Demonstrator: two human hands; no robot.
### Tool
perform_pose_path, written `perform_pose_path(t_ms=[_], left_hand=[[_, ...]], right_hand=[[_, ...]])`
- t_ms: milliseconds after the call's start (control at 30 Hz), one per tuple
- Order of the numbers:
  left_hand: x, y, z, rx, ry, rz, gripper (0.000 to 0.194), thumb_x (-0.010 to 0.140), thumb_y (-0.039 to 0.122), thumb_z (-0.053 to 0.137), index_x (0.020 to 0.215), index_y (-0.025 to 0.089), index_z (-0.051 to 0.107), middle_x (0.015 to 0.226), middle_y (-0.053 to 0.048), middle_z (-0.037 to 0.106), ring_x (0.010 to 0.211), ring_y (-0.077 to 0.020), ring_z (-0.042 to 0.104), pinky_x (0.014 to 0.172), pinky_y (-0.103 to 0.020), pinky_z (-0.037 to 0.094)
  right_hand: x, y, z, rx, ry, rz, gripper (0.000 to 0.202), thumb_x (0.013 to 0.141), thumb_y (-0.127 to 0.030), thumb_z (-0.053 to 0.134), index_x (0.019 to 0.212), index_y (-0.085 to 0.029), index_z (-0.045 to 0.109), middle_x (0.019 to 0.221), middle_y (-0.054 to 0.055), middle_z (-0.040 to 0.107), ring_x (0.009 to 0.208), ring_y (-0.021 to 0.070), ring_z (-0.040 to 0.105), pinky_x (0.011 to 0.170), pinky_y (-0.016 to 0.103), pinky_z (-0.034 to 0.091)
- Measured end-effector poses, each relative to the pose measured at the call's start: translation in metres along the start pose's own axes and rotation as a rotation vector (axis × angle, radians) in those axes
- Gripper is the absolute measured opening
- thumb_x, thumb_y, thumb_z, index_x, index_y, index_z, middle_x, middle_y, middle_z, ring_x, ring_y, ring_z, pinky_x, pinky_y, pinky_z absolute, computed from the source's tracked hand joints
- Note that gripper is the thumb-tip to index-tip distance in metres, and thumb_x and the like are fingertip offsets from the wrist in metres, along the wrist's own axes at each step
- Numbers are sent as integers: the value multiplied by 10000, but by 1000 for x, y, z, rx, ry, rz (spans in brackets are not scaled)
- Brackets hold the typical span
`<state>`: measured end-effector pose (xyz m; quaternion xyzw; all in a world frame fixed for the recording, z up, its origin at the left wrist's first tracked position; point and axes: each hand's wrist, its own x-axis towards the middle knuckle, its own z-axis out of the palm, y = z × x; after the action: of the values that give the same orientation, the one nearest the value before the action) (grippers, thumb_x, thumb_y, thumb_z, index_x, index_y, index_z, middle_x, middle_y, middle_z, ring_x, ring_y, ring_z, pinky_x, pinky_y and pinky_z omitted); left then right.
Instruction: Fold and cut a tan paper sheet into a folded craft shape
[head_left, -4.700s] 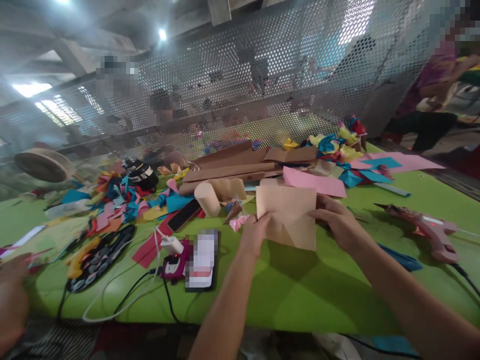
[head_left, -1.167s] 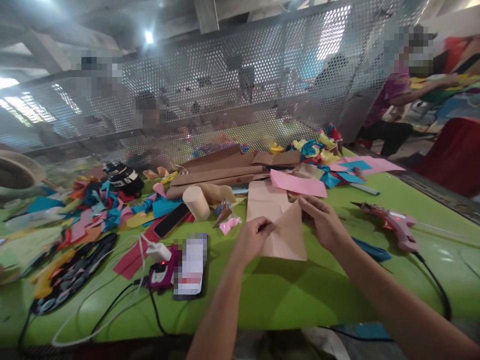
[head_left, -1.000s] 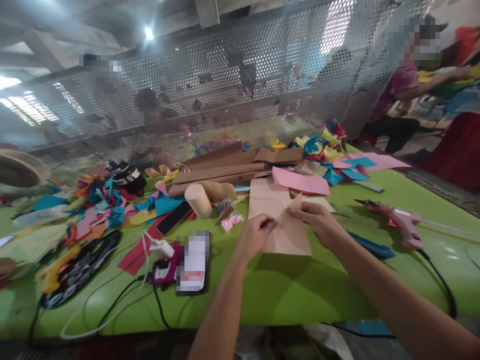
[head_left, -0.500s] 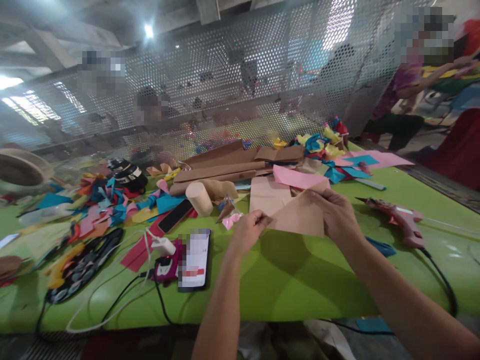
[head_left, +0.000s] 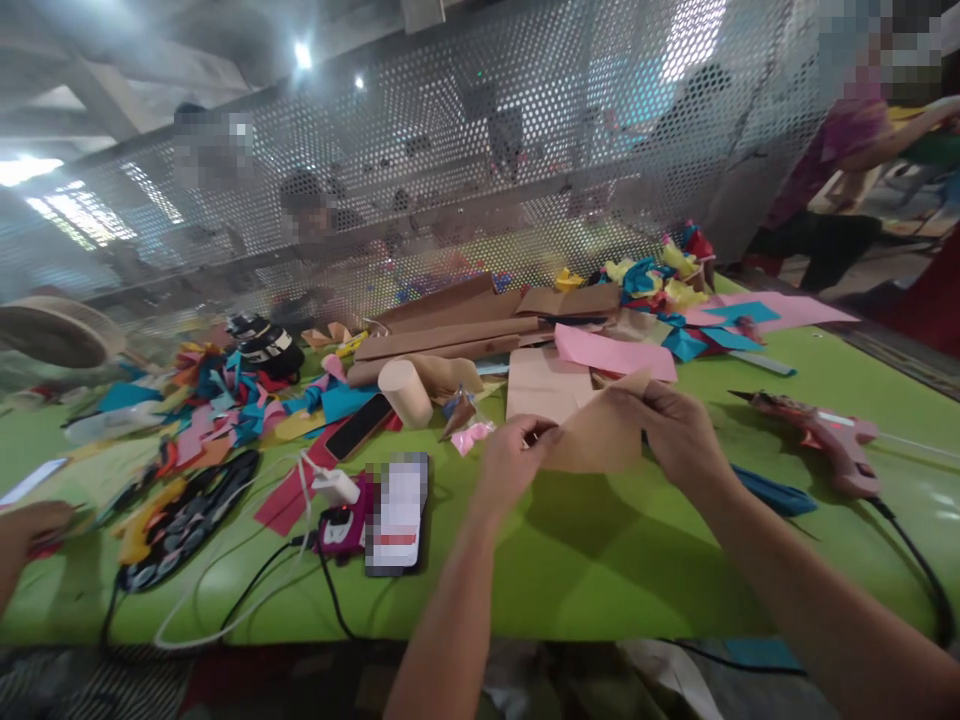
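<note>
**Tan paper sheet lifted between both hands**

The left hand (head_left: 514, 462) pinches the near corner of a tan paper sheet (head_left: 600, 440); the right hand (head_left: 679, 435) grips its far edge between thumb and fingers. A second ago the sheet lay folded on the green worktop (head_left: 600, 560); now it is raised just above it and partly opened. A pink glue gun (head_left: 821, 440) lies well to the right.

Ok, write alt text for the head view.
Two bare hands, left hand and right hand, hold a folded tan paper sheet above a green table. A pink glue gun lies right; coloured paper scraps and a phone lie left.
</note>
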<state>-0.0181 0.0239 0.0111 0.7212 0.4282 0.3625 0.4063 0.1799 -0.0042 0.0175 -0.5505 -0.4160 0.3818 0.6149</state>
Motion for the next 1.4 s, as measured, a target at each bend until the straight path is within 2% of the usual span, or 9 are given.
perform_pose_path(t_ms=[100,200,300,433,600,833,1033,1200,1400], left_hand=[[0,1,2,0,19,-27,171,870,321,635,812,178,711,812,-32,718,760,-171,621,689,-268,455],[1,1,1,12,101,-28,146,860,272,626,778,175,699,748,-15,693,715,-155,601,666,-256,446],[1,2,1,26,174,-7,139,851,244,615,752,176,684,708,-5,671,682,-142,584,650,-246,438],[0,4,2,1,204,35,135,847,246,610,750,179,675,712,-8,674,682,-140,595,659,-241,452],[-1,4,2,-3,221,63,129,851,246,609,768,180,681,734,-12,683,696,-141,605,671,-241,462],[0,1,3,137,252,73,112,859,162,615,824,185,719,755,-19,698,682,-138,604,659,-241,467],[-1,2,5,246,257,99,106,869,140,638,880,190,730,831,-40,717,732,-149,630,713,-261,497],[-3,2,6,294,247,127,97,878,141,638,889,185,723,863,-52,717,785,-164,636,734,-279,496],[-3,0,10,254,235,119,112,884,145,626,906,194,724,866,-51,718,772,-165,635,723,-283,501]], right_hand=[[0,1,1,-43,-55,-41,331,674,-534,779,802,-237,708,733,12,672,659,182,585,560,286,443],[1,2,-1,-97,22,-171,425,688,-489,798,1025,-262,674,956,33,683,770,183,597,638,296,476],[3,6,-2,-112,91,-219,402,715,-477,789,1015,-256,638,976,36,656,740,160,561,633,294,461],[4,11,-1,-70,13,-147,373,713,-506,785,924,-239,635,852,15,638,698,151,544,619,292,450],[4,10,1,-61,-4,-109,379,683,-522,797,901,-248,652,783,-4,623,674,155,538,598,288,428],[0,6,0,-92,-78,-62,387,647,-584,810,722,-234,663,695,1,621,624,157,531,556,282,394],[-4,6,7,24,-215,111,494,570,-662,822,772,-216,755,716,45,731,706,232,647,630,330,480],[-11,5,11,214,-259,256,452,571,-584,863,823,-221,768,766,53,778,700,244,707,683,358,544],[-14,4,14,201,-236,322,478,516,-597,881,727,-186,760,742,96,784,632,246,710,579,324,539]])
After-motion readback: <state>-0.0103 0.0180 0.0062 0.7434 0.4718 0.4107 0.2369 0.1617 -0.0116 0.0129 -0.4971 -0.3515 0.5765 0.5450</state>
